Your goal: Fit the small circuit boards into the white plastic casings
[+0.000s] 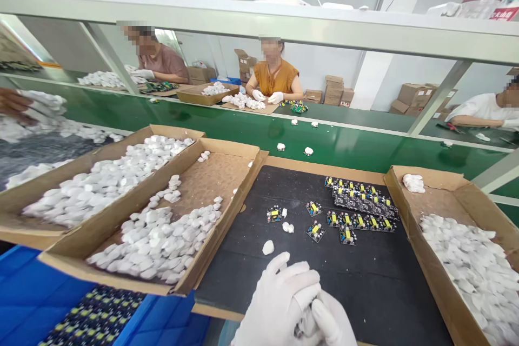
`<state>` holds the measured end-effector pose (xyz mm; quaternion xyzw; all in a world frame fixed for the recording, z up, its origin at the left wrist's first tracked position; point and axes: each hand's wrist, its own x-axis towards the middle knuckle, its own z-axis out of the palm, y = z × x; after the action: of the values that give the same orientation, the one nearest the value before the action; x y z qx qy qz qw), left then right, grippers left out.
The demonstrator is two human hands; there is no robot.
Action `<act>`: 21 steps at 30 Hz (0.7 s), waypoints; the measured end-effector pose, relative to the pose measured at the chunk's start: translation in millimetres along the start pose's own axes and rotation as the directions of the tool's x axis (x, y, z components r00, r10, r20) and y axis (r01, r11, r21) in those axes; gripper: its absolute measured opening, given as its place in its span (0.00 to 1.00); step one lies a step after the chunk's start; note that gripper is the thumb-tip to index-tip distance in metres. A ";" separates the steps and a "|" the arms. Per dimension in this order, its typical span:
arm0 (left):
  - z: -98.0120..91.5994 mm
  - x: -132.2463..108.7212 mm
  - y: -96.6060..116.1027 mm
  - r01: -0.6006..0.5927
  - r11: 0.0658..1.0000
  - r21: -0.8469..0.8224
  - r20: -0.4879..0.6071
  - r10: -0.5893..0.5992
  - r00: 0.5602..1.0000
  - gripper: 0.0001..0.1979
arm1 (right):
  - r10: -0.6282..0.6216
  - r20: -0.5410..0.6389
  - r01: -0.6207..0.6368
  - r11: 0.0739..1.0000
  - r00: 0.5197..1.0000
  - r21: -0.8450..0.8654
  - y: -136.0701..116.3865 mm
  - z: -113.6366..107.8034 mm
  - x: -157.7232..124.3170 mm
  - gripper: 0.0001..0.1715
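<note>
Left hand (279,300) and right hand (334,321), both gloved, fingers clenched together on 1 small part (303,327), mostly hidden, over the near edge of the black mat (365,292). Judged light, rigid, slippery in gloves; pinch by its edges. Circuit boards (357,208) lie beyond.

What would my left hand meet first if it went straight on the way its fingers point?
Probably the lone white plastic piece on the black mat, just ahead of the left hand; height above the mat is unclear, so it might pass over.
</note>
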<state>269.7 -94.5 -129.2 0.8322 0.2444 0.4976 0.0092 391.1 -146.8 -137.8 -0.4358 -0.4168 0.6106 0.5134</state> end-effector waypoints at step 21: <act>2.5 -12.8 -12.6 0.237 0.970 -0.064 0.345 -0.201 0.917 0.33 | 0.013 -0.019 -0.017 0.965 1.000 -0.260 -16.7 -7.6 14.4 0.24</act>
<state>261.9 -88.2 -144.3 0.8705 0.3046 0.3565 0.1497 401.5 -130.1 -125.4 -0.5080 -0.4856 0.5505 0.4506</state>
